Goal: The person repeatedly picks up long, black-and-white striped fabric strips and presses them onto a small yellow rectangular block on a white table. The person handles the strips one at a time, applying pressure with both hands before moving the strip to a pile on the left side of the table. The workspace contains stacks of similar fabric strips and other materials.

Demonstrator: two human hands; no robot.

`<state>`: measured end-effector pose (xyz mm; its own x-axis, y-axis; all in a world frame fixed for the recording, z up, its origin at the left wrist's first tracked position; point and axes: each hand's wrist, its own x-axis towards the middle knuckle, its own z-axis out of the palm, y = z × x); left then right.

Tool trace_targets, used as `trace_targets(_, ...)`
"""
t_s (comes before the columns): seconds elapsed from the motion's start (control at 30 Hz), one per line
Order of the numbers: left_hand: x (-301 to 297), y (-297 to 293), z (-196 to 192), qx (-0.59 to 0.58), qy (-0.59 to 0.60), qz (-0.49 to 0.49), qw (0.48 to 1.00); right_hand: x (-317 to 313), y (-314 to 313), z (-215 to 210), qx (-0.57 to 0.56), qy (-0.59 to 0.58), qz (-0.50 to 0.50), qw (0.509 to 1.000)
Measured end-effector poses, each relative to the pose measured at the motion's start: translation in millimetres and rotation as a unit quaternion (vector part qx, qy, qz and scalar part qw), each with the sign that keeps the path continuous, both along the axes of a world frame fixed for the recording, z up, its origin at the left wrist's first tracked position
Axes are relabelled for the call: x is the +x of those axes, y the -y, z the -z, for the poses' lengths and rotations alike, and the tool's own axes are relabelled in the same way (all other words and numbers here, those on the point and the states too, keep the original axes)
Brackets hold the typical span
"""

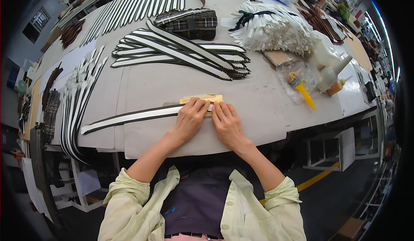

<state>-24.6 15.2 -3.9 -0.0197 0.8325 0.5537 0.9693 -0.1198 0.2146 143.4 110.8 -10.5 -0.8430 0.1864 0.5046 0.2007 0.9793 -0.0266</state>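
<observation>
A long white strip with dark edges lies across the near part of the bench, its right end under the fingers at a flat yellow block; the left hand has its fingers bunched together over the strip near that end; the right hand sits just beside it, fingers close together and tips down at the strip's end; the thumbs are partly hidden, so I cannot tell whether either hand pinches; beyond the block lies a crossed pile of similar strips, with a plaid cloth bundle behind it; to the right are a heap of white strips tied with a dark band and, nearer, a yellow-handled brush on clear plastic, near a small orange bottle; at the left, more strips droop over the bench's front edge.
</observation>
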Motion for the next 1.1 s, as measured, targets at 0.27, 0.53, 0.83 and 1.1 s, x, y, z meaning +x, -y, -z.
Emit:
trace_targets(0.27, 1.3, 2.2, -1.7, -0.004, 0.004, 0.003, 1.000, -2.5, -4.4, -5.9, -0.028, -0.007, -0.040, 0.999)
trace_targets(0.53, 1.3, 12.0, -3.0, -0.006, 0.027, -0.028, 0.999, -5.9, -5.7, -5.0, -0.085, -0.037, -0.045, 0.995)
trace_targets(0.83, 5.3, 11.7, -1.4, -0.006, 0.014, -0.020, 1.000, -11.4, -14.2, -18.4, -0.037, 0.027, -0.107, 0.993)
trace_targets(1.1, 4.3, 4.4, -4.5, -0.033, -0.077, -0.027, 0.996, -10.5, -14.4, -9.7, -0.125, -0.069, -0.053, 0.988)
